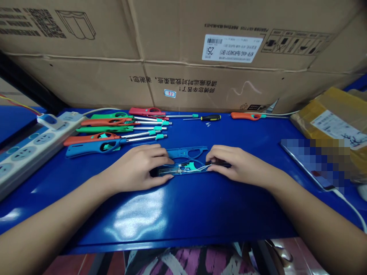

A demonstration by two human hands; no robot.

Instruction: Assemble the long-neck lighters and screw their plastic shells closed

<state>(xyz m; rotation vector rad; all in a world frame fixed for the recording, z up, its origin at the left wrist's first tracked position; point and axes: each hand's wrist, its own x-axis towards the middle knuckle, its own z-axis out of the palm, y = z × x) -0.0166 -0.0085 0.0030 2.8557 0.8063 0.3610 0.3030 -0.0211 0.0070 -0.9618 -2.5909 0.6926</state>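
An opened blue lighter half [169, 170] lies on the table between my hands, with a clear fuel tank, a green trigger [190, 166] and thin pale wires [202, 168] inside. My left hand [143, 166] grips its left end between thumb and fingers. At the other end, my right hand [237, 164] is closed, fingertips pinching around the wires and a dark piece [225, 164] that is partly hidden. Just behind lies the matching blue shell half [186, 152], apparently bare, close to my left fingers.
Several assembled lighters [106, 130] lie at the back left, beside a white power strip [37, 143]. Behind are a screwdriver [210, 117], small screws [208, 124] and an orange lighter [248, 115]. A phone [308, 166] and a yellow-taped parcel [335, 118] sit right; a cardboard box [177, 49] stands behind.
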